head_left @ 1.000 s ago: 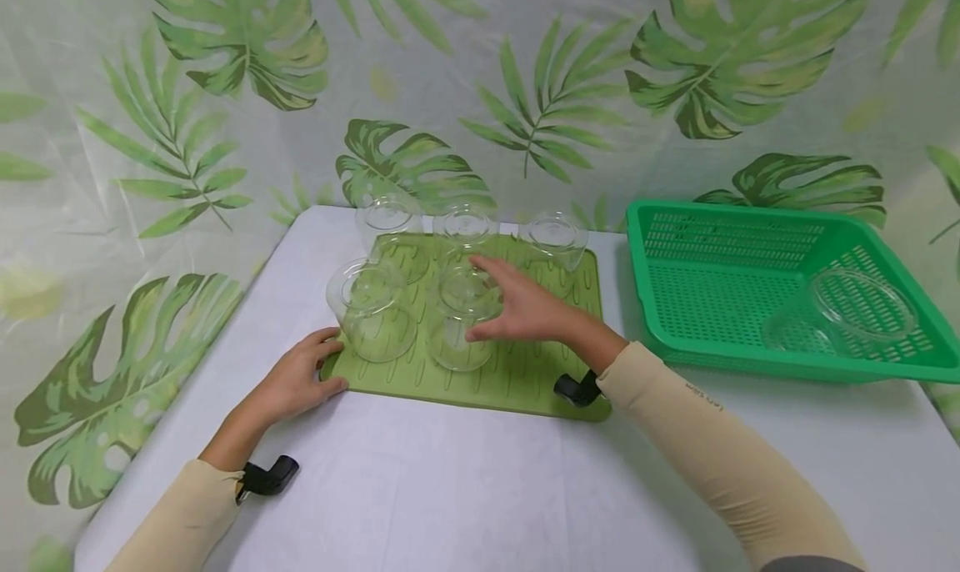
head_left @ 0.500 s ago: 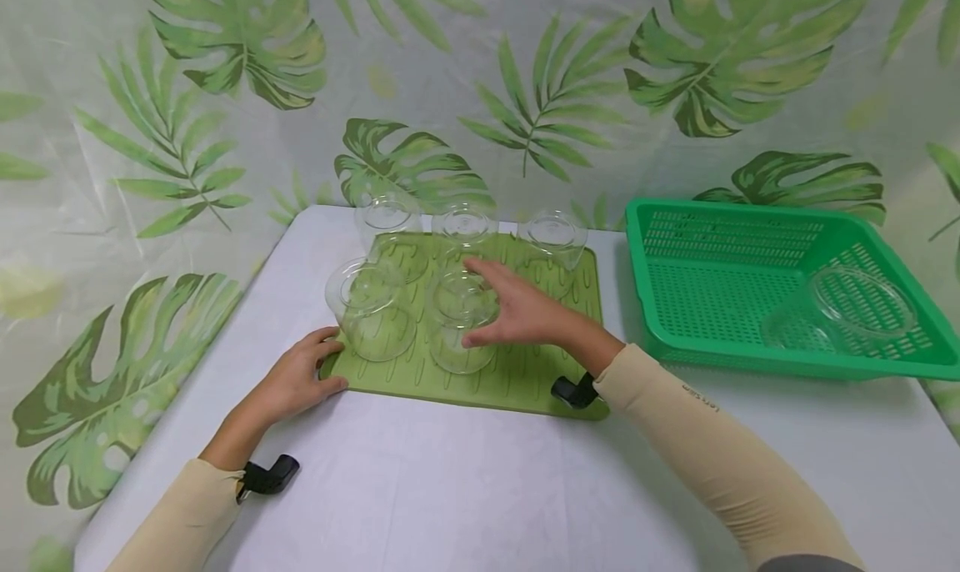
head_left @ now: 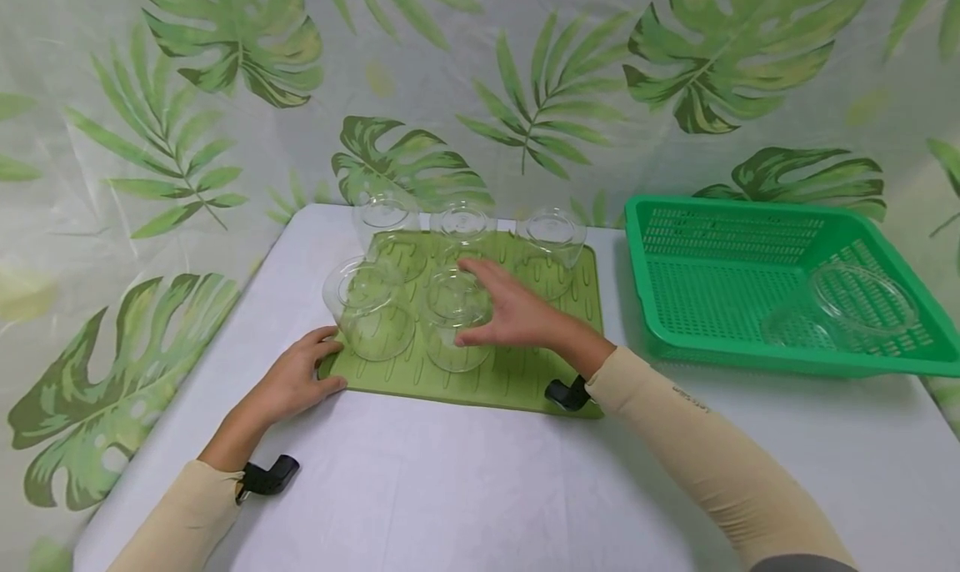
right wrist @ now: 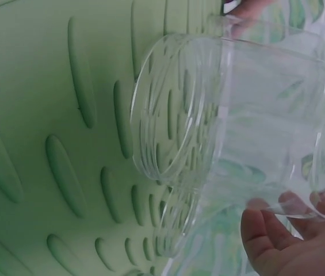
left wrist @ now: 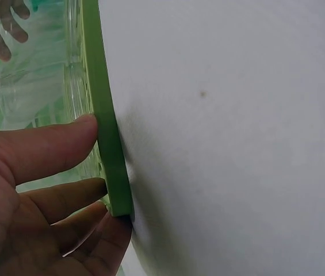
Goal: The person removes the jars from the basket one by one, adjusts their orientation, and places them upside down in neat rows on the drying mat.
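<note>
My right hand point(head_left: 513, 305) holds a clear cup point(head_left: 447, 343) near the middle front of a green drying mat point(head_left: 525, 384). Thumb and fingers stand on opposite sides of its raised end. In the right wrist view this cup point(right wrist: 260, 109) is upside down, its rim at the mat. Another clear cup point(head_left: 378, 338) stands to its left, and three more, such as the clear cup point(head_left: 551, 259) at right, line the back. My left hand point(head_left: 296, 376) grips the mat's front left corner; the left wrist view shows the thumb point(left wrist: 64, 146) against the mat's edge.
A green plastic basket point(head_left: 637, 263) stands right of the mat, with one clear cup point(head_left: 795, 326) lying tilted inside. White cloth point(head_left: 450, 480) covers the table. A leaf-print sheet point(head_left: 420, 72) hangs behind. Black wrist cameras point(head_left: 270, 474) stick out from both wrists.
My right hand and the clear cup in it have shifted slightly left. The left hand stays at the mat's corner, and the other cups stay put.
</note>
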Demonstrator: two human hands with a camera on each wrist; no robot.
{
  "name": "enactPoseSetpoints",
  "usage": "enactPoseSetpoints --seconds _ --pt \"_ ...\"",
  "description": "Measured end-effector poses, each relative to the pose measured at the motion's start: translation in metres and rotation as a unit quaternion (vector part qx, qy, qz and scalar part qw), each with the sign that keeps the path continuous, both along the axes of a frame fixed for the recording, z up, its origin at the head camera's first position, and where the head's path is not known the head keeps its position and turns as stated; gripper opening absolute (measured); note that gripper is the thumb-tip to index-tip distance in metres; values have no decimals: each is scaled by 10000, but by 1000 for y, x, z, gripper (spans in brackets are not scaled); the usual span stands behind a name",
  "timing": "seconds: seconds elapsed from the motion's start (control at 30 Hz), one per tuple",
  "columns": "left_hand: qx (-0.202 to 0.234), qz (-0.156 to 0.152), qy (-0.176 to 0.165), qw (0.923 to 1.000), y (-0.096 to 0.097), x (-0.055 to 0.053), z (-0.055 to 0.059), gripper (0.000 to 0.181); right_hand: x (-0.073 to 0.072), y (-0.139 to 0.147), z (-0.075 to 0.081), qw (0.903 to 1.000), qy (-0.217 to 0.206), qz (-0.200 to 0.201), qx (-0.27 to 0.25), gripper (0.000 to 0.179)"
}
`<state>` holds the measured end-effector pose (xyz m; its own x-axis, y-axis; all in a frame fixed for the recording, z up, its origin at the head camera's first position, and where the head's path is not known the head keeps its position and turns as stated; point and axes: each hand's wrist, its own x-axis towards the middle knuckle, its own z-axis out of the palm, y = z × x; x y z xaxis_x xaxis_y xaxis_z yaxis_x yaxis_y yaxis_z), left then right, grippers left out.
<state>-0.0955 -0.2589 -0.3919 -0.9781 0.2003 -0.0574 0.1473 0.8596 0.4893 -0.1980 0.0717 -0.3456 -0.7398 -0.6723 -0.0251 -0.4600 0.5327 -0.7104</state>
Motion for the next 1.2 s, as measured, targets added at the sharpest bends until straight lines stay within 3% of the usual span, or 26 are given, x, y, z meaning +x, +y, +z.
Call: enactPoseSetpoints --seconds 0.43,0.93,1.2 --pt "-68 -84 -56 9999 -1 -1 3 52 -2 -2 -6 9996 -97 -68 -239 103" --pt "-67 -44 -45 10000 -2 0 3 51 -4 -4 -9 9998 -109 -4 -150 107" --pt "-85 -84 27 9999 1 1 3 50 -2 5 3 9981 478 192 -340 120"
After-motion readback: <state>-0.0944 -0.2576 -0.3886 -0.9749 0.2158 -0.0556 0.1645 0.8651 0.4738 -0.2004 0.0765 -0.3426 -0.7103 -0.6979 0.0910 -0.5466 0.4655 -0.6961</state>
